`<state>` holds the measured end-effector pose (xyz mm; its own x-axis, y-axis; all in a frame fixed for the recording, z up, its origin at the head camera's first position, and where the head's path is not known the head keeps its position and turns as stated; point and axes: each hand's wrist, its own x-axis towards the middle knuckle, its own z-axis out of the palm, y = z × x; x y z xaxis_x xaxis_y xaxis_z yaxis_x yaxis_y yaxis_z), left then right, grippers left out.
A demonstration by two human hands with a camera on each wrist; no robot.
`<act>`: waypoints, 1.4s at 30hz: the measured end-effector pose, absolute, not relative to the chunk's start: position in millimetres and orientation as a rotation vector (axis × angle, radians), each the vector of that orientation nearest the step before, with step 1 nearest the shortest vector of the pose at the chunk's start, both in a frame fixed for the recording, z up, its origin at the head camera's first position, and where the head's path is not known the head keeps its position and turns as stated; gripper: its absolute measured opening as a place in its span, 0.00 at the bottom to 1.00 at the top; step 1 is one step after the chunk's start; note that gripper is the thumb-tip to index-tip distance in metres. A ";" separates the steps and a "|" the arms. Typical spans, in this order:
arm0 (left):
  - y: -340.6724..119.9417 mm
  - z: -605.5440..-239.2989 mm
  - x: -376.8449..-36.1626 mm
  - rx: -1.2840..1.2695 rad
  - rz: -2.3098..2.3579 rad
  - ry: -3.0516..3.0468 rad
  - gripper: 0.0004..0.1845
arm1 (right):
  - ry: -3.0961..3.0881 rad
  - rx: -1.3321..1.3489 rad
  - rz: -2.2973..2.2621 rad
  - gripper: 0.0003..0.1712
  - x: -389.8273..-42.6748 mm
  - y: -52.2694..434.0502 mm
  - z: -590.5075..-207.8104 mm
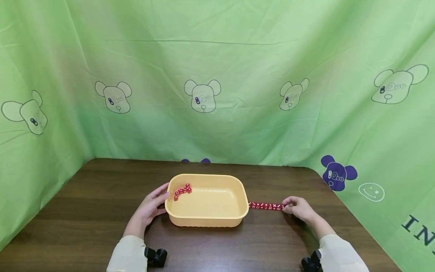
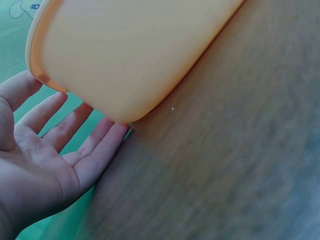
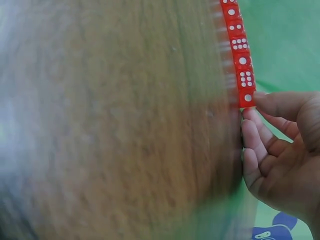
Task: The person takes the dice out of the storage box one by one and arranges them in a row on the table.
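A pale yellow plastic tub stands on the table, with a few red dice lying inside at its left end. My left hand is spread against the tub's left side. In the left wrist view its fingertips touch the tub wall, the fingers fairly straight. From the tub's right side a straight row of red dice with white pips runs along the table. At the row's right end my right hand holds the last die between thumb and fingertip, the other fingers curled beneath.
The brown wooden table carries the tub and the dice. A green printed cloth hangs behind and along both sides of the table. Black camera mounts sit at both wrists.
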<state>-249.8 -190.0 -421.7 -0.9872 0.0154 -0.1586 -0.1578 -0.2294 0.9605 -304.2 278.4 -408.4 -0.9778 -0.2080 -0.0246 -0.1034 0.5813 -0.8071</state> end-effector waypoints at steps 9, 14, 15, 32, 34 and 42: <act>-189.3 -419.6 -249.0 -0.157 2.382 1.883 0.27 | 2.646 -0.346 -1.330 0.16 -310.8 279.8 -384.0; -189.5 -419.7 -249.4 -0.150 2.383 1.879 0.27 | 2.698 -0.385 -1.306 0.16 -319.6 271.4 -361.5; -189.6 -419.7 -249.6 -0.151 2.381 1.881 0.27 | 2.707 -0.398 -1.306 0.16 -321.3 269.0 -357.6; -190.7 -421.1 -250.0 -0.159 2.375 1.871 0.27 | 2.724 -0.427 -1.308 0.17 -343.8 216.8 -325.8; -191.1 -421.3 -250.3 -0.159 2.374 1.868 0.27 | 2.731 -0.457 -1.305 0.17 -345.9 206.6 -323.5; -191.8 -420.8 -250.7 -0.168 2.367 1.872 0.27 | 2.674 -0.557 -1.381 0.15 -350.9 166.9 -320.9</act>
